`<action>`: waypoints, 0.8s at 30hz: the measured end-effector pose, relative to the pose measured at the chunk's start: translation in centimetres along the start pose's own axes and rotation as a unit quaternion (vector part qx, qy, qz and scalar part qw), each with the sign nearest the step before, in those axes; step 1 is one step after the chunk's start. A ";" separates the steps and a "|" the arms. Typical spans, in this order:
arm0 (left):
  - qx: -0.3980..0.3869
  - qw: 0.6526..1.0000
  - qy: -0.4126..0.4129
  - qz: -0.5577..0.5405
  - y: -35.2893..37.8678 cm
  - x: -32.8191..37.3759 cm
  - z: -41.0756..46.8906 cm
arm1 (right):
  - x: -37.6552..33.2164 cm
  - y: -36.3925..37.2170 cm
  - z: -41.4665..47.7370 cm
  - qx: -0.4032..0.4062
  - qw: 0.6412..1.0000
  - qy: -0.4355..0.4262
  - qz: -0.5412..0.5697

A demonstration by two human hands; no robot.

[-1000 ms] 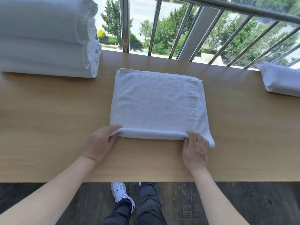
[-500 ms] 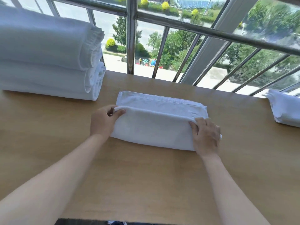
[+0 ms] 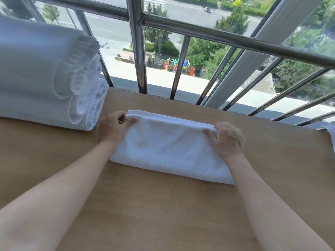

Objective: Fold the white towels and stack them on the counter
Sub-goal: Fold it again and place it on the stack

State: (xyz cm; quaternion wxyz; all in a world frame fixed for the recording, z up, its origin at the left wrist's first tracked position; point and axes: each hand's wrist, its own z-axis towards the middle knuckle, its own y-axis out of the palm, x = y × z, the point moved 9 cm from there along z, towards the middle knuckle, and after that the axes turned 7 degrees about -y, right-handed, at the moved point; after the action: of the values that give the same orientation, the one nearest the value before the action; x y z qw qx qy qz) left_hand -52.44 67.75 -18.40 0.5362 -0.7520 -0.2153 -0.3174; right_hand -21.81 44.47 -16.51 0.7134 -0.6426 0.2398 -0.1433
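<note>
Pinching left hand (image 3: 116, 127): thumb and curled fingers are nipping the far left corner of the folded towel (image 3: 168, 151), with the forearm reaching in straight from the near edge.
Right hand (image 3: 227, 140): fingers are curling over the towel's far right corner and gripping it, the wrist lying across the towel's right end.
Towel's place: it is lying flat on the counter (image 3: 145, 214), about midway across and just right of the stack of towels (image 3: 45, 78), with both hands holding its layered far edge.
Hidden: the right forearm is covering the towel's near right corner; the stack is running off the left edge; another white towel (image 3: 332, 136) is showing only as a sliver at the far right.
Materials: the towel is looking soft, napped and oblong; the counter is showing pale wood grain; the metal railing (image 3: 137, 51) is standing behind it.
</note>
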 end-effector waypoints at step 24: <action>-0.133 0.893 0.277 0.330 12.1 6.1 -9.6 | -8.2 4.2 -6.2 -0.070 0.997 -0.012 0.041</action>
State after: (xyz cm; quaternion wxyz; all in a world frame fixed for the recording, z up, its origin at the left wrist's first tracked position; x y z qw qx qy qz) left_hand -42.51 54.57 -20.05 0.5430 -0.7255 0.2467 -0.3434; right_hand -32.49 43.98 -19.76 0.6749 -0.6822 0.2666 -0.0896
